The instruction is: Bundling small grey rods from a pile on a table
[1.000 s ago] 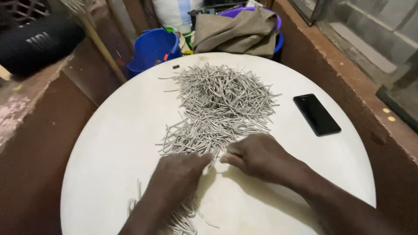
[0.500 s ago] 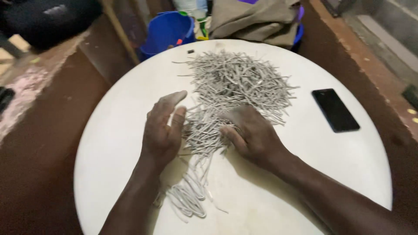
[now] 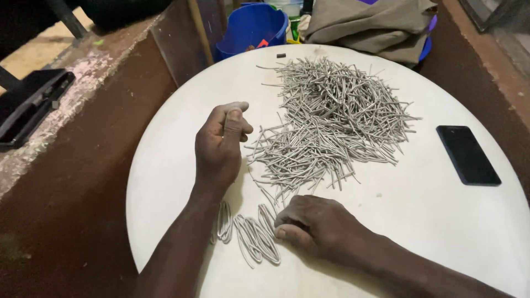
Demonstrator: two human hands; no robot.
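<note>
A round white table (image 3: 165, 165) is seen from above, and a big pile of thin grey sticks (image 3: 331, 121) is spread over its far half. The sticks look like short bent bits of wire or cord, but what they are made of cannot be told. The left hand (image 3: 220, 144) is held up just beside the near left edge of the pile. Its fingers are curled in loosely and the thumb is laid on top, and whether a stick is pinched inside cannot be told. The right hand (image 3: 317, 226) is laid flat on the table near the front edge, with its fingers bent down. Its fingertips (image 3: 282, 233) are pressed against a small bunch of grey loops (image 3: 251, 234), which is laid out in a row on the table between the two arms. The two hands are kept apart, with the tail of the pile between them. A black phone (image 3: 468, 154) is laid flat on the right side of the table, well apart from the pile. Behind the table, a blue bucket (image 3: 248, 27) is set, and a brown-grey cloth (image 3: 370, 25) is heaped next to it. A black case (image 3: 30, 105) is seen on the ledge at the far left.
</note>
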